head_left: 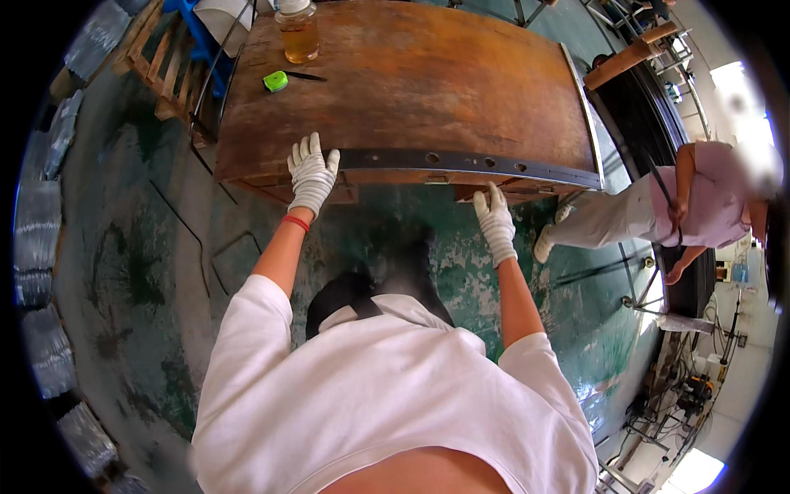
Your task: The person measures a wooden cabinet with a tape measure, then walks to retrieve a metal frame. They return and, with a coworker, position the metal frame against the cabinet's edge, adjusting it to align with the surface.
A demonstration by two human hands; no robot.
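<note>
A long, dark flat metal bar (461, 159) with several holes lies along the front edge of the brown wooden table (411, 82). My left hand (313, 173), in a white knitted glove, rests on the table edge with its fingers spread, its thumb beside the bar's left end. Further right, my right hand (496, 224), gloved the same way, is at the table's front edge just below the bar. Its fingers are stretched toward the bar; whether they touch it I cannot tell.
On the tabletop are a jar of amber liquid (298, 34), a green tape measure (276, 81) and a dark pen-like stick (306, 76). A wooden pallet (169, 66) stands at the far left. At the right, another person (699, 193) holds a dark rod.
</note>
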